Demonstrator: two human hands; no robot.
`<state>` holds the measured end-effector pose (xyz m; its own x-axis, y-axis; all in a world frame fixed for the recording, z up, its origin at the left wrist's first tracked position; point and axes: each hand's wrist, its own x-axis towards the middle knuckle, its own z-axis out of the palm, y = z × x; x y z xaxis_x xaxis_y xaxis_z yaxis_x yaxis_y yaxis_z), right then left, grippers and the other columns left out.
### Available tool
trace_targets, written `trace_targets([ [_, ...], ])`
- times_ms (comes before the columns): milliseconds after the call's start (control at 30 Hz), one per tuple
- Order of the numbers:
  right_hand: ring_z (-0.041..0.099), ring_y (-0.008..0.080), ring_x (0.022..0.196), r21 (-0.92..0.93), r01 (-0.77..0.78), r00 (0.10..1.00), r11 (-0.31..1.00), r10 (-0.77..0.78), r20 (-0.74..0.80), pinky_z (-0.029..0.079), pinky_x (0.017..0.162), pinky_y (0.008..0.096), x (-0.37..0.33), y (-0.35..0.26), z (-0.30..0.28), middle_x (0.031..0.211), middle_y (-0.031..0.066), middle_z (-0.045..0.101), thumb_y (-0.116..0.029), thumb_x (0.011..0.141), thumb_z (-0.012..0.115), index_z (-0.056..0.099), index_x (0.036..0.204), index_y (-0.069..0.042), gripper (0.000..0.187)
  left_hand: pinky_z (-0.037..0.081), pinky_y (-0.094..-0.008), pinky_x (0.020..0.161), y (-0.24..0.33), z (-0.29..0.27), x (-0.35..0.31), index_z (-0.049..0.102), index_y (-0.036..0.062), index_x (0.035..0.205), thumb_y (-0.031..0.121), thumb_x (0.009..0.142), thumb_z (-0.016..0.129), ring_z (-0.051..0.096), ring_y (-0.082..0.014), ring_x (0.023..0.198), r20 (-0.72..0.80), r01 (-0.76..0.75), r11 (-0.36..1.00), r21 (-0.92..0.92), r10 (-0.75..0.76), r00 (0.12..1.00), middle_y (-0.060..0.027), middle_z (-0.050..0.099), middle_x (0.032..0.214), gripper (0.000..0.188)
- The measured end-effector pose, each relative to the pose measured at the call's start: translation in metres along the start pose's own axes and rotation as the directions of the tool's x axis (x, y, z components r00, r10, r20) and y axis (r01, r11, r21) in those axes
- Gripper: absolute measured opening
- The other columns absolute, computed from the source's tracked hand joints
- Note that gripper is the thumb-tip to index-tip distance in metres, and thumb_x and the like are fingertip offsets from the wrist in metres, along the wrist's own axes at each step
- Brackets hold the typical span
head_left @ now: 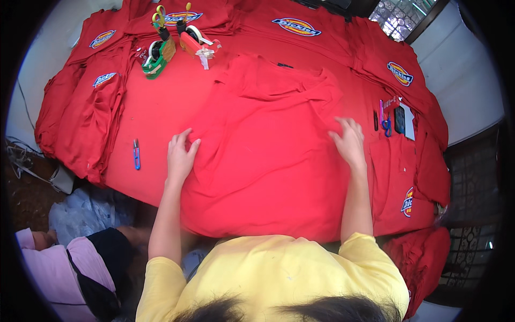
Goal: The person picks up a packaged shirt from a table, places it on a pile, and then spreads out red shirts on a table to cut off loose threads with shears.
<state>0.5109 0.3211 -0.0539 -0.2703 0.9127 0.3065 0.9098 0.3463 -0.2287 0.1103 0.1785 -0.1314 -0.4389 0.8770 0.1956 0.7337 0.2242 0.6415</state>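
Evidently the step in hand is smoothing: both hands lie flat, fingers spread, pressing a red shirt (268, 155) laid out at the near middle of the bench (155, 107). Left hand (180, 154) rests on the shirt's left edge; right hand (348, 142) rests near its right edge (neither pinches any cloth). The shirt's near hem hangs over the bench's near edge, against the person's yellow top; its collar end lies bunched on the far side. The next move, as a judgement, calls for gripping an edge or sleeve and folding it inward, so the fingers must close on cloth. Open room lies to the left of the shirt, where only a small blue snipper (136, 154) sits. Stacked red shirts (80, 118) crowd the left edge; tape dispensers (177, 45) stand far left; pens and scissors (385, 123) lie just right.
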Motion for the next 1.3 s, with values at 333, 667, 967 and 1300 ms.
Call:
trace_targets([
  [333,0.059,0.0349,0.097,0.321,0.456,0.889,0.830,-0.439,-0.130,0.046,0.086,0.0437,0.243,-0.169,0.183,0.102,0.0196,0.061,-0.010,0.085,0.054,0.065,0.104,-0.004,0.022,0.047,-0.0311,0.070,0.028,-0.025,0.035,0.054,0.0015,0.109,0.004,0.084,0.059,0.061,-0.0216,0.077,0.256,0.205,0.941,-0.268,-0.136,0.957,-0.0169,0.061,0.087,0.026],
  [667,0.052,0.0070,0.053,0.860,-0.119,0.982,0.496,-0.071,0.177,0.044,0.050,0.0244,0.265,-0.155,0.216,0.075,0.0025,0.058,-0.013,0.084,0.065,0.066,0.093,-0.004,0.013,0.049,-0.0230,0.076,-0.053,0.003,0.041,0.055,0.0002,0.106,0.002,0.089,0.058,0.059,-0.0097,0.084,0.444,0.476,0.230,-0.849,-0.179,0.878,-0.0064,0.063,0.091,0.017],
  [967,0.059,0.0110,0.059,0.820,-0.086,0.994,0.566,-0.010,0.112,0.047,0.049,0.0225,0.271,-0.150,0.200,0.078,0.0071,0.062,-0.007,0.085,0.062,0.060,0.089,0.002,0.010,0.046,-0.0215,0.076,-0.035,0.010,0.040,0.052,0.0007,0.106,0.000,0.090,0.056,0.057,-0.0088,0.085,0.232,0.334,0.395,-0.855,-0.284,0.930,-0.0050,0.060,0.089,0.016],
  [1300,0.058,0.0200,0.099,0.942,-0.119,0.993,0.313,0.023,0.117,0.054,0.082,0.0310,0.083,0.007,0.060,0.122,0.0156,0.049,0.005,0.081,0.061,0.061,0.095,0.003,0.014,0.044,-0.0341,0.085,0.010,-0.011,-0.020,0.060,0.0051,0.089,-0.005,0.073,0.062,0.057,-0.0229,0.085,-0.082,-0.530,0.831,-0.171,0.524,0.848,-0.0086,0.058,0.087,0.019],
])
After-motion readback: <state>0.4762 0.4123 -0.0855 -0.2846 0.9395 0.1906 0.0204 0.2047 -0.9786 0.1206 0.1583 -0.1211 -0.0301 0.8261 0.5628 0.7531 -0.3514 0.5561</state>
